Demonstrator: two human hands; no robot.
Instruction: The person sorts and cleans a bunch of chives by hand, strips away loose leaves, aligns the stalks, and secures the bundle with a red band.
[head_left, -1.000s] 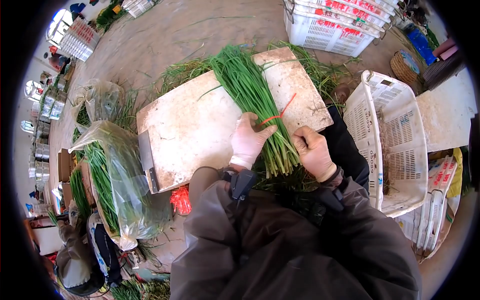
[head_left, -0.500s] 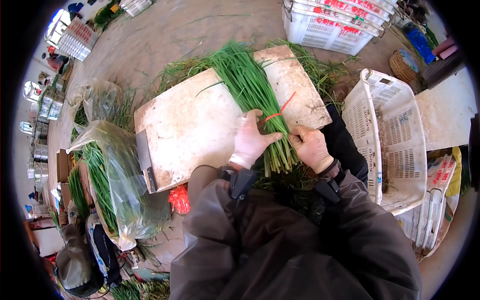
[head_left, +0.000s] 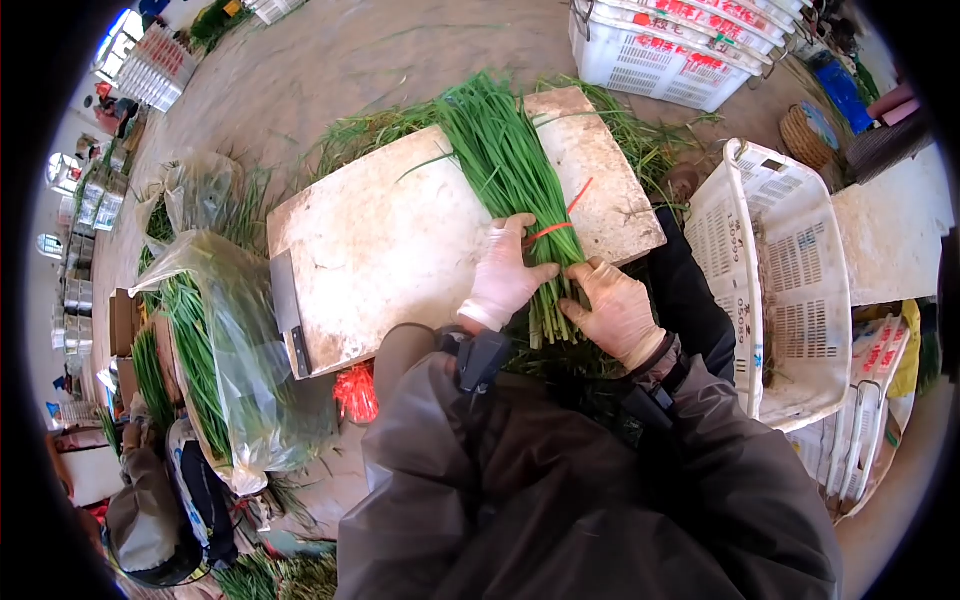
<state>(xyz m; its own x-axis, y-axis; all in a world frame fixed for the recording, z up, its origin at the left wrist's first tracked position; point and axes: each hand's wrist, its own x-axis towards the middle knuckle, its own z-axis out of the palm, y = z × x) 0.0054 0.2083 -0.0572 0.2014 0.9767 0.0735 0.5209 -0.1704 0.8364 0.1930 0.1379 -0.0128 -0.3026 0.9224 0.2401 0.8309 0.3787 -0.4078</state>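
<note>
A bunch of long green garlic chives (head_left: 505, 160) lies across a worn white board (head_left: 370, 235), its cut ends overhanging the near edge. An orange-red tie (head_left: 553, 231) circles it, one loose end sticking up. My gloved left hand (head_left: 500, 278) is wrapped round the bunch just below the tie, thumb across the stalks. From the other side, my gloved right hand (head_left: 617, 310) grips the lower stalks between thumb and fingers. A cleaver (head_left: 287, 305) rests along the board's left edge. Red ties (head_left: 357, 392) lie in a heap below the board.
To the right stands a white plastic crate (head_left: 745, 280); stacked crates (head_left: 660, 60) are beyond the board. Clear plastic bags (head_left: 255, 370) with more chives are on the left. Loose leaves (head_left: 365, 140) litter the floor behind the board. Another person's arm (head_left: 140, 500) shows at lower left.
My right hand has shifted slightly down the stalks, and its fingers have spread from a tight pinch to a wider hold. The left hand keeps its hold; the view has moved slightly.
</note>
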